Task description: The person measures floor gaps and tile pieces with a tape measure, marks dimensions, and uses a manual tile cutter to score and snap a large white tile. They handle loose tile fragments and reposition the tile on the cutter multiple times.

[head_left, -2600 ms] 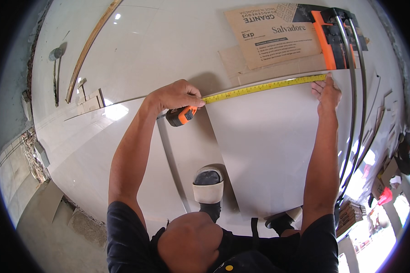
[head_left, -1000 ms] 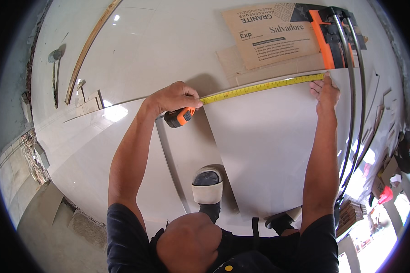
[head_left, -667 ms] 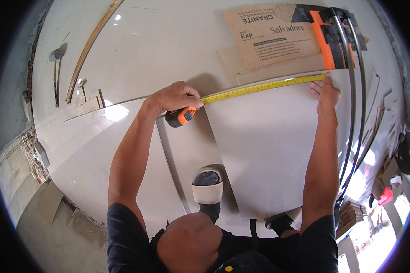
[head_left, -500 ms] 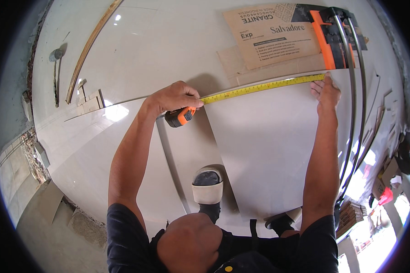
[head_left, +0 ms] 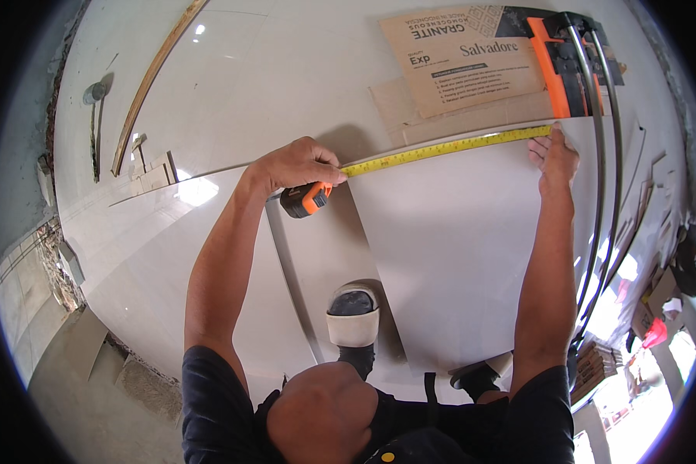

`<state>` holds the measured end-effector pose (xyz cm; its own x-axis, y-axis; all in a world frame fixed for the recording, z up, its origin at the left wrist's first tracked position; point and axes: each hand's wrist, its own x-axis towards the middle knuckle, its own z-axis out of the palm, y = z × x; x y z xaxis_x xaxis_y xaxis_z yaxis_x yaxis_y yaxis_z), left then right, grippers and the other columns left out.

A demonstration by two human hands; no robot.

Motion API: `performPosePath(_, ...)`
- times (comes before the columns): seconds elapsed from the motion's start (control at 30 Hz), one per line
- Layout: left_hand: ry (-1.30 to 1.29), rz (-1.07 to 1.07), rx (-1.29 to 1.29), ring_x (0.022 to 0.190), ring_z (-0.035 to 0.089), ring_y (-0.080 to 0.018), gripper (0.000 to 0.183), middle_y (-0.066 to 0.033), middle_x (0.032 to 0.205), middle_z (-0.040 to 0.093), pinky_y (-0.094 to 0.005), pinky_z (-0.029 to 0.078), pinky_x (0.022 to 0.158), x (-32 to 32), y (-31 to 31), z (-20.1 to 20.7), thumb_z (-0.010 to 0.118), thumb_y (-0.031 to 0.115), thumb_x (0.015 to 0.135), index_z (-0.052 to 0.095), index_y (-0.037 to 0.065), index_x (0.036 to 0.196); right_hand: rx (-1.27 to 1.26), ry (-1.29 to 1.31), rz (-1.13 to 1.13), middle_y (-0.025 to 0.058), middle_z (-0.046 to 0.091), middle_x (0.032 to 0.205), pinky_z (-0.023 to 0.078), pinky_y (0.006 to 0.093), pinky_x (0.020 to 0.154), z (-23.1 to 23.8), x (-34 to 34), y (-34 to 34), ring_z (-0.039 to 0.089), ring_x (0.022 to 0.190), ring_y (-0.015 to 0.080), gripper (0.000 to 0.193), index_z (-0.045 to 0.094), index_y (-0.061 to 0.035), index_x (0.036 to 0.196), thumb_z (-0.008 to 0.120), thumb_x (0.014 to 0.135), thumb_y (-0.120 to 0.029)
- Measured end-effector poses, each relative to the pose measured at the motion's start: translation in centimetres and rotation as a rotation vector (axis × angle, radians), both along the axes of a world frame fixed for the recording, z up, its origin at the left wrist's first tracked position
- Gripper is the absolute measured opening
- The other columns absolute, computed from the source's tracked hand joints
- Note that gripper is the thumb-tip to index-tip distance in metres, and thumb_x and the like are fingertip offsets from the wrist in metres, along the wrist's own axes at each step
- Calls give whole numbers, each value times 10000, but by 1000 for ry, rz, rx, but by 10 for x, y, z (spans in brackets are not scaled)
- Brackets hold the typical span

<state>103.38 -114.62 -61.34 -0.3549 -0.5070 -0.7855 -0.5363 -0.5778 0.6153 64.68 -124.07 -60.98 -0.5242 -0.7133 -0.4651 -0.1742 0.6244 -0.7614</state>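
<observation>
A yellow tape measure (head_left: 441, 148) is pulled out along the far edge of a large pale tile (head_left: 448, 255). My left hand (head_left: 301, 166) pinches the blade near the tile's far left corner, and the black and orange case (head_left: 307, 199) sits just under its fingers. At the far right corner, my right hand (head_left: 555, 157) holds the blade's end against the edge, thumb on top and fingers curled. A second pale tile (head_left: 209, 271) lies to the left, with a gap between the two. My shod foot (head_left: 353, 313) stands in that gap.
A tile cutter with an orange and black base (head_left: 553, 69) and long metal rails (head_left: 612, 155) stands at the right. Flattened cardboard (head_left: 464, 66) lies beyond the tile. Far left are a wooden strip (head_left: 155, 77), a mallet (head_left: 94, 97) and several tile offcuts (head_left: 156, 175).
</observation>
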Motion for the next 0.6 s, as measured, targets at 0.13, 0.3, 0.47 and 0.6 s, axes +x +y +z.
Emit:
performPosePath(0.13,7,5,-6,680,608,-127,265,-74,730,659,-270,501,668,0,1,-1,690,272,785,705,12,836,2,-5,-2,131,634,868,522,268,569,0,-1,0,650,691,182,405,544,29,1116,503,933,-331)
performPosePath(0.3,13,0,-2,677,608,-124,268,-71,728,657,-266,499,672,1,0,0,690,274,786,703,9,829,-1,-3,-5,133,634,871,521,272,573,-1,-1,1,650,694,186,409,550,30,1113,510,930,-333)
performPosePath(0.47,9,-10,-5,684,610,-125,264,-67,730,658,-266,500,675,1,-1,1,686,272,787,703,12,828,-12,-18,-9,140,637,869,520,274,573,-1,-1,1,651,696,191,421,556,41,1106,516,927,-338)
performPosePath(0.6,16,3,-2,689,611,-129,255,-65,729,657,-271,501,683,1,-1,1,687,268,787,704,17,827,-4,-11,-13,140,641,857,522,273,575,0,-1,1,651,697,190,417,558,42,1103,515,928,-334)
